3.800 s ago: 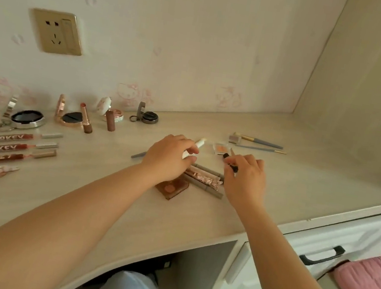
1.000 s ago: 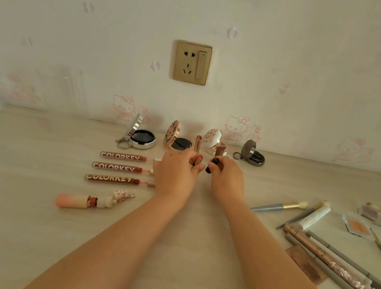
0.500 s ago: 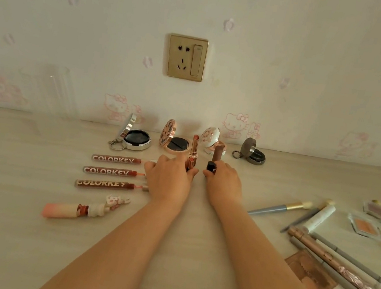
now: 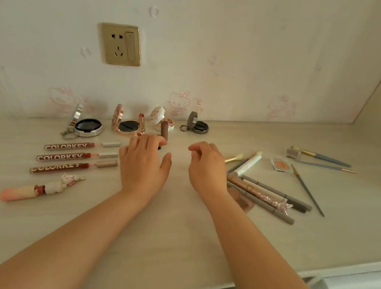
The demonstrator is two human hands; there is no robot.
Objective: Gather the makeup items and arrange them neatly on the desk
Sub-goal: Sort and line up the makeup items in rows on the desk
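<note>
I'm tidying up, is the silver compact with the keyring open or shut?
Open: the silver compact has its lid raised, dark pan showing.

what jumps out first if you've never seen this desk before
Two bare forearms reach in from below, the left hand and right hand hovering mid-desk holding nothing. Left of them lie three COLORKEY lip glosses in a neat parallel row, with open compacts and upright lipsticks lined along the wall. To the right sits a jumbled pile of brushes and pencils, and a gold wall socket stands out above.
</note>
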